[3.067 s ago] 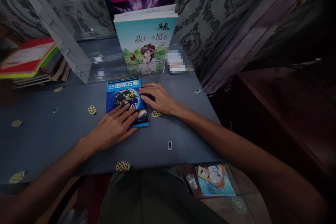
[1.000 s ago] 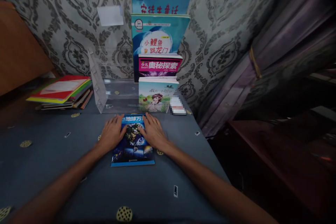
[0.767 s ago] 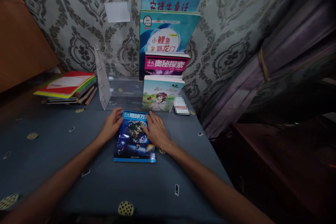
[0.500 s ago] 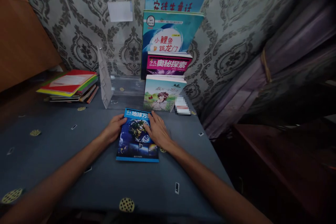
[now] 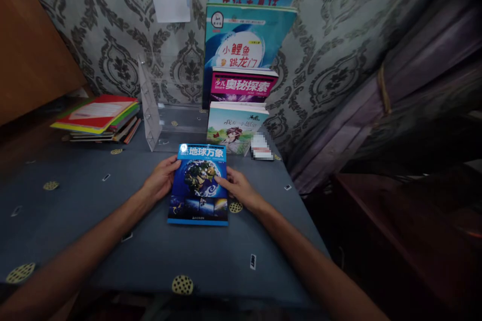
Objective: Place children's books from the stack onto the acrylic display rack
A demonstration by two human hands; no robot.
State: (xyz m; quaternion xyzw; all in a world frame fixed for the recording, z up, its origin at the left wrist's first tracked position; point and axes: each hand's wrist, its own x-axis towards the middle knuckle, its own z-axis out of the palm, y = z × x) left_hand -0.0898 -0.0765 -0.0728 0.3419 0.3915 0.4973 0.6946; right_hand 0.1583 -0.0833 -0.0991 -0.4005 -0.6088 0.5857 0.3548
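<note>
Between my hands is a blue book (image 5: 199, 185) with the Earth on its cover, its top end tipped up off the table. My left hand (image 5: 161, 179) grips its left edge, thumb on the cover and fingers underneath. On the opposite edge my right hand (image 5: 240, 186) holds it the same way, its thumb reaching toward the globe picture. Just behind the book stands a clear acrylic book rack (image 5: 149, 110). In its right side several books rise in tiers, among them a pale green book (image 5: 229, 133) in front and a magenta book (image 5: 241, 85) behind it.
A pile of books and colored folders (image 5: 98, 115) lies at the left by a wooden panel (image 5: 33, 50). A small pixelated item (image 5: 261, 148) rests right of the rack. Patterned wallpaper and a tied curtain (image 5: 346, 120) border the blue-grey table (image 5: 211, 266).
My right hand has slid from lying over the cover's upper right to gripping the right edge. The book's top end has lifted and its whole title now shows.
</note>
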